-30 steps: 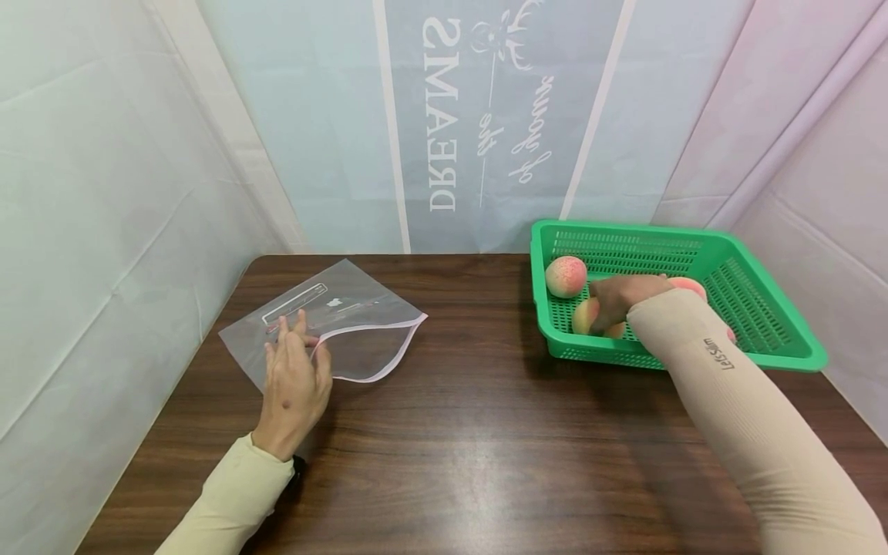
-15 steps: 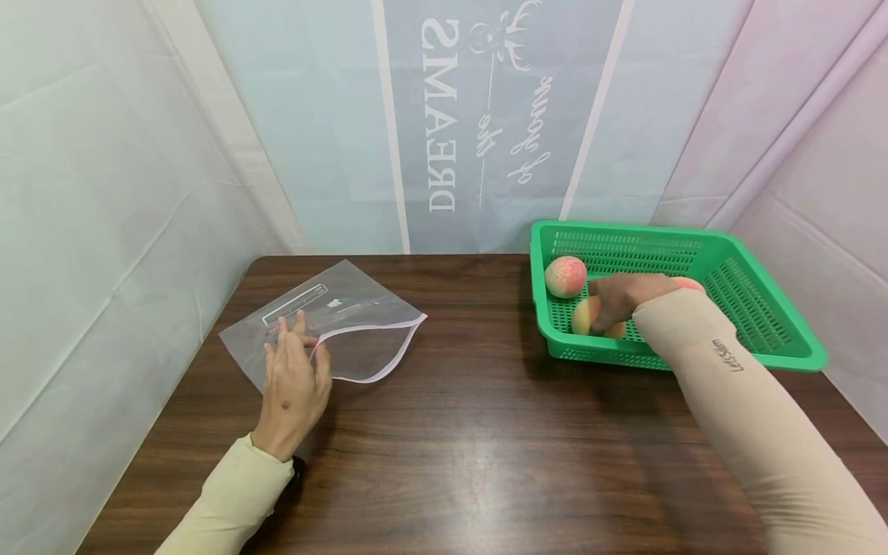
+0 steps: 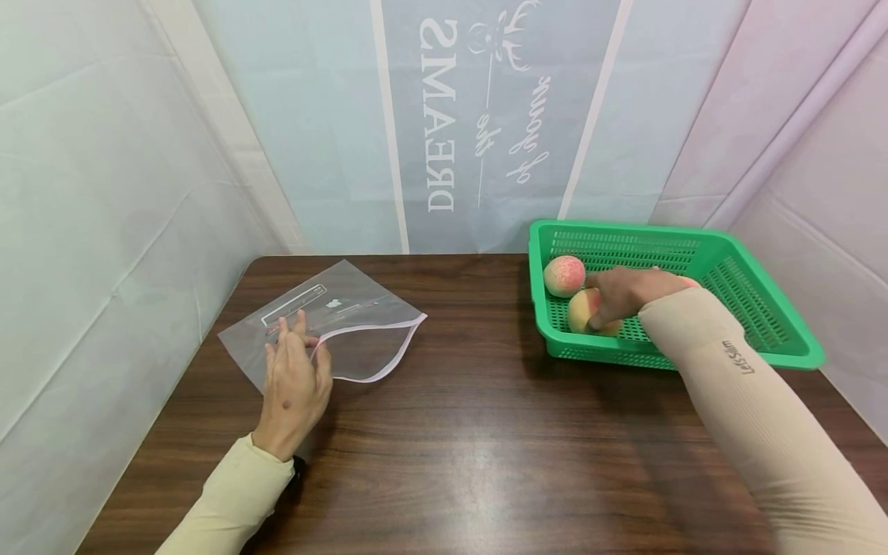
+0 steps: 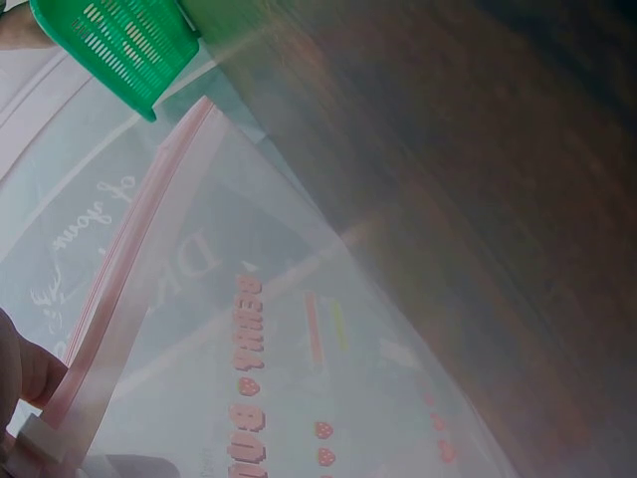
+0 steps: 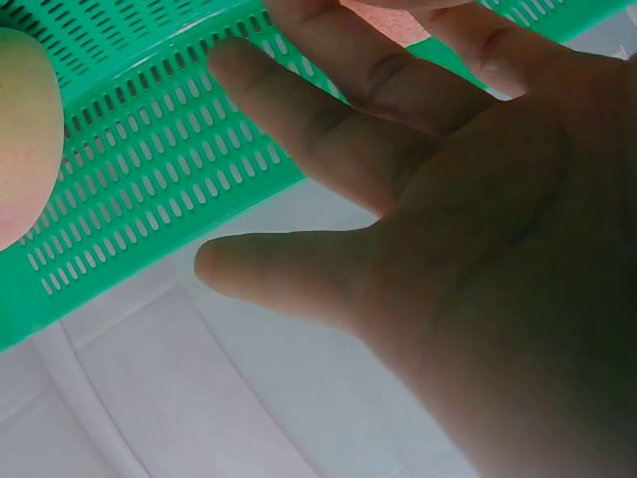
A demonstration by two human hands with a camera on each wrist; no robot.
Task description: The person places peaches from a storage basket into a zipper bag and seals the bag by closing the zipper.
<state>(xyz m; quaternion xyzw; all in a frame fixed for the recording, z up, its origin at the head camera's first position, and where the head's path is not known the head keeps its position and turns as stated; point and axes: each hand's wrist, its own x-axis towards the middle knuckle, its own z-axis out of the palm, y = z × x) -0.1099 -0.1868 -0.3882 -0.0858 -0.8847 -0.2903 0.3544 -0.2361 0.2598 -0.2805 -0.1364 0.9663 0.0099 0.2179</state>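
In the head view, my left hand [image 3: 294,385] pinches the rim of a clear zip-lock bag [image 3: 354,297] at its mouth, the other fingers stretched over the film. The bag's mouth gapes to the right. Fingertips show at the pinkish zip strip [image 4: 129,254] in the left wrist view. My right hand [image 3: 627,293] reaches into a green basket [image 3: 673,231], its thumb overlapping a yellow and red peach [image 3: 577,310]. In the right wrist view the fingers [image 5: 318,129] are spread and the palm holds nothing. A pale peach [image 5: 22,139] shows beyond the fingertips there.
A pink-speckled peach [image 3: 564,276] lies in the basket's back left corner. Another peach [image 3: 688,282] is mostly hidden behind the right wrist. The basket stands at the right of the brown wooden table [image 3: 472,432]. Fabric walls, one printed with lettering [image 3: 438,116], border its back and sides.
My right hand shifts slightly right and up within the basket. The yellow and red peach beneath it moves a little left and up. My left hand and the bag stay in place.
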